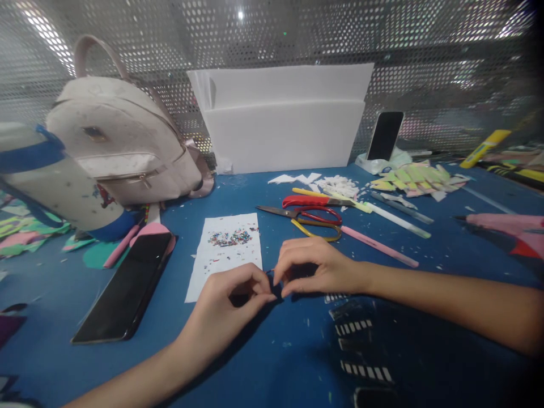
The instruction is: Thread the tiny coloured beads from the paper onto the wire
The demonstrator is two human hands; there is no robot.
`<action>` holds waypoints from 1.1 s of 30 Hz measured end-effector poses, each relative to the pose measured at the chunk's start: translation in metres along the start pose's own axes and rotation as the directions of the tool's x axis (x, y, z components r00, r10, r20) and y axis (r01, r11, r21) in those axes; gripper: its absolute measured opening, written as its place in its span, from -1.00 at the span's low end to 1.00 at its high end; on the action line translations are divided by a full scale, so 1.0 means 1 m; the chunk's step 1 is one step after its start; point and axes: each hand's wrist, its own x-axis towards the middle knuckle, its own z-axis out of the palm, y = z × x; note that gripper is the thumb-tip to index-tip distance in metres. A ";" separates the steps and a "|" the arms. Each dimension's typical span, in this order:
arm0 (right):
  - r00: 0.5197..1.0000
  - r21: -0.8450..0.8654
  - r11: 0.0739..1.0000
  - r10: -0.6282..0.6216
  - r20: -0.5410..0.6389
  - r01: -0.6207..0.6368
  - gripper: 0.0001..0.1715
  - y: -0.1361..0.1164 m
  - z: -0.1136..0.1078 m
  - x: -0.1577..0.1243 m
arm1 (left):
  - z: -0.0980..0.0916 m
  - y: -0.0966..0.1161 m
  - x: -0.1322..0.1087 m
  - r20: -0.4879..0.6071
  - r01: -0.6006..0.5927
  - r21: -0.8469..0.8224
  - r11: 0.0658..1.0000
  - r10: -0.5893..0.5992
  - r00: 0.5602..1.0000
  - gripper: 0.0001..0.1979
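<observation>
My left hand point(232, 303) is closed, thumb and fingertips pinched together beside the lower right edge of a white paper point(199, 277). Small multicoloured bits point(232, 238) lie on that paper. Facing it, my right hand point(312, 266) curves over the blue table, its thumb and index fingertips a little apart. A tiny dark thing shows between the two hands, too small to name. Black-and-white strips point(353, 327) lie below my right hand. Scissors point(314, 221) with red and yellow handles rest just beyond it.
A black phone point(125, 289) lies left of the paper, near a bottle point(63, 181) and a backpack point(123, 141). White boards point(284, 136) stand at the back. Pens point(378, 246), a red cutter point(310, 200), paper scraps point(419, 181) and a pink glue gun point(505, 222) are on the right.
</observation>
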 end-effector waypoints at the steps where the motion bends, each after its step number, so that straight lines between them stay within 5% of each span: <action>1: 1.000 0.006 1.000 -0.012 0.016 0.012 -0.82 0.000 0.000 0.000 | 0.000 -0.001 0.000 -0.001 0.008 -0.008 1.000 -0.008 1.000 -0.91; 17: 0.994 -0.036 0.999 0.016 0.110 -0.012 -0.72 0.001 0.002 -0.001 | -0.001 0.001 -0.001 -0.031 -0.028 0.015 0.999 0.029 0.999 -0.91; 23: 0.988 -0.061 0.998 -0.022 0.155 0.031 -0.83 0.002 0.001 0.001 | -0.002 0.003 -0.002 -0.021 -0.073 0.044 0.996 0.074 0.997 -0.91; 33: 0.998 -0.026 0.999 0.044 0.042 -0.043 -0.87 0.000 0.000 0.003 | -0.002 0.006 -0.002 -0.014 -0.090 0.052 0.995 0.091 0.996 -0.89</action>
